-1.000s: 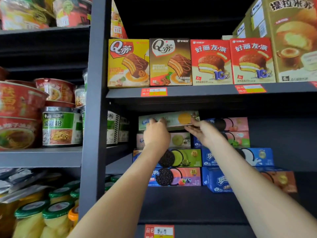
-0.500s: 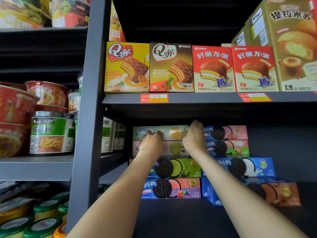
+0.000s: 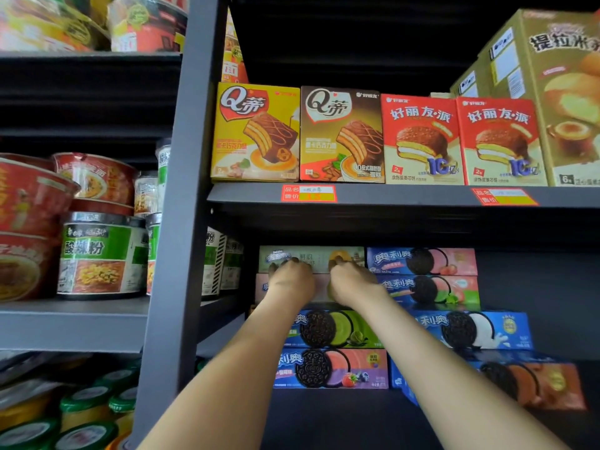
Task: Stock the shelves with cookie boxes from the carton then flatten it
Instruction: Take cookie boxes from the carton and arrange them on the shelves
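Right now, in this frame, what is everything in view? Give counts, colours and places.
shelves: two units; dark grey; side by side
cookie boxes: eight; mostly blue, also pale green, pink, green; two stacks of four, middle shelf
cake boxes: four; yellow, brown, two red; upright in a row, upper shelf
large box: one plainly seen; olive-gold; upper shelf, far right
price tags: two; red and yellow; upper shelf edge
noodle bowls: at least three; red; left unit
tubs: at least two; green labels; beside the bowls
jars: several; green lids; bottom left
left hand, right hand: two; bare; both touch the front of the pale green top box, left stack
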Demonstrator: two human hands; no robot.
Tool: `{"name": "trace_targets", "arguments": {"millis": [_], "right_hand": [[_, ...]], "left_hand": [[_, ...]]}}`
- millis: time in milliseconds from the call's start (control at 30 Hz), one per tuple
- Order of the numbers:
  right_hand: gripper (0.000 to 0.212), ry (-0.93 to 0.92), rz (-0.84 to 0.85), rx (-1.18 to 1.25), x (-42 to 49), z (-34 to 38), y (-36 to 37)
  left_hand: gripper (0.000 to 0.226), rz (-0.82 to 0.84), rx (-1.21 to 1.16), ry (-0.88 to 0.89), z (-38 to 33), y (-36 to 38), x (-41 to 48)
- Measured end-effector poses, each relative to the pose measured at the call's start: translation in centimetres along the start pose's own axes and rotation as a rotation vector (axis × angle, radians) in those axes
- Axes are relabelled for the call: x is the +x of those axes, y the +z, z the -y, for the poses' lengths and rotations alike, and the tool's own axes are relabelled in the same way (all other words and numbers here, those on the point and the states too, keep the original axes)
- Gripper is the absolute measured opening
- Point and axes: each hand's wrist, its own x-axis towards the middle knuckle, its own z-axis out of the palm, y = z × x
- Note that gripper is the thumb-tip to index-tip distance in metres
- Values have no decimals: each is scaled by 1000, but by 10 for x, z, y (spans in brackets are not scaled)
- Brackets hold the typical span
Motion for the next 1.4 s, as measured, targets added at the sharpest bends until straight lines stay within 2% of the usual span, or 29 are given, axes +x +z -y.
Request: {"name": "trace_targets", "arguments": {"millis": [100,233,333,400,500,600,667,800,833,900,1167,1267,1400], "right_hand": [[53,5,27,42,-5,-1,2],[47,-31,-36,65,-23,1,-9],[44,-33,-163,99,-47,-3,-26],[46,-32,-305,93,-70,-10,-36],[39,-59,-454,100,-114,-24,-49],[28,-134,-550,104,-169,-43,-60],[22,-186,-655,144,-208,-61,-58],[3,-256,-665,320,-291,-104,-50],[6,-262,-654,365,-310,-116,-47],[12,-255,-599,417,-347,-144,-36],[8,-138,-267,376,-475,-239,30],[25,-90,-145,394,-513,-261,63],[17,-6,-34,437,-574,-271,126]], "left_hand": [[39,36,-7,8,2,3,-5],[37,-6,-51,8,-3,2,-15],[39,-51,-146,12,-15,-6,-31],[42,-98,-192,23,-28,-15,-50],[43,-270,-238,62,-49,-30,-89],[34,-431,-338,158,-74,-37,-142],[31,-456,-422,197,-94,-33,-183],[30,-517,-450,194,-142,-7,-270],[32,-513,-446,174,-156,2,-290],[31,-446,-468,147,-184,21,-325],[28,-89,-583,101,-273,116,-431],[27,42,-573,56,-286,155,-466],[22,264,-545,6,-276,228,-527]]}}
